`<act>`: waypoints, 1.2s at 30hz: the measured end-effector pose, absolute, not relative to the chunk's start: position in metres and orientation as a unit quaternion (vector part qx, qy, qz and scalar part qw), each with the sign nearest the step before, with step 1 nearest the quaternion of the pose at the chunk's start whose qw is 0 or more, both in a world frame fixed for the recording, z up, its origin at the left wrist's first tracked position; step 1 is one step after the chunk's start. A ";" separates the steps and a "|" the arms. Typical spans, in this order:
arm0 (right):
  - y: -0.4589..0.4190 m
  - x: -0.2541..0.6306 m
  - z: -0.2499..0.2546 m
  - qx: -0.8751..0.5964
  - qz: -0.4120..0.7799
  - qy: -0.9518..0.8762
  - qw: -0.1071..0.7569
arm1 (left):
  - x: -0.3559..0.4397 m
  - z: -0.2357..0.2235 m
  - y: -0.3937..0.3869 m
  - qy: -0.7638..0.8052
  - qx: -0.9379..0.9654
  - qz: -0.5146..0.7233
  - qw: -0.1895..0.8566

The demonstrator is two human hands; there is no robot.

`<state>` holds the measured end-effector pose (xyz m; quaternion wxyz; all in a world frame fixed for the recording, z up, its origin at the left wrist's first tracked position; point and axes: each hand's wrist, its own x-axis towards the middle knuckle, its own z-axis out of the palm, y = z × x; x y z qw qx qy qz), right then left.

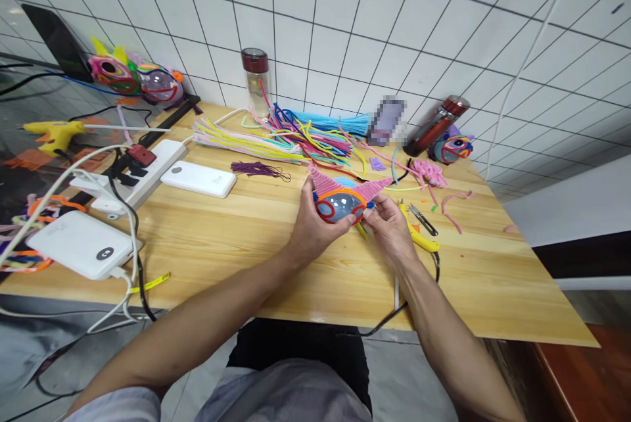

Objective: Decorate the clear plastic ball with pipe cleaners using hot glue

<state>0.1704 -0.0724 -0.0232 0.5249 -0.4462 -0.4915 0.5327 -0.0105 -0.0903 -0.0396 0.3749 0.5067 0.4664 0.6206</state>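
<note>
Between both hands, above the wooden table (246, 238), is a craft figure (341, 205) with a clear domed front, red rings, an orange rim and two pink pipe-cleaner ears. My left hand (315, 218) is closed around its left side, thumb along the lower front. At its right edge, my right hand (389, 225) has thumb and fingers pinched against the figure. Whether a small piece sits in that pinch is hidden. Close beside the right hand lie a yellow-handled corded tool (424, 239) and small thread snips (424, 219).
Pipe-cleaner bundles (296, 136) lie behind the hands, near a glass bottle (256, 83) and a dark red flask (438, 125). Leftward are power banks (198, 179), a power strip (142, 175), loose cables and a yellow glue gun (54, 136). Curled pink pipe cleaners (430, 173) lie right.
</note>
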 end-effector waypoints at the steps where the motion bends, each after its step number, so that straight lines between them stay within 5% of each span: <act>1: -0.072 0.171 -0.024 -0.448 0.533 -0.491 0.524 | -0.010 -0.039 -0.090 0.465 0.508 0.621 0.374; 18: -0.073 0.170 -0.021 -0.450 0.533 -0.488 0.525 | -0.012 -0.035 -0.091 0.462 0.500 0.614 0.399; 36: -0.085 0.165 -0.007 -0.423 0.503 -0.495 0.569 | -0.019 -0.036 -0.080 0.357 0.448 0.603 0.556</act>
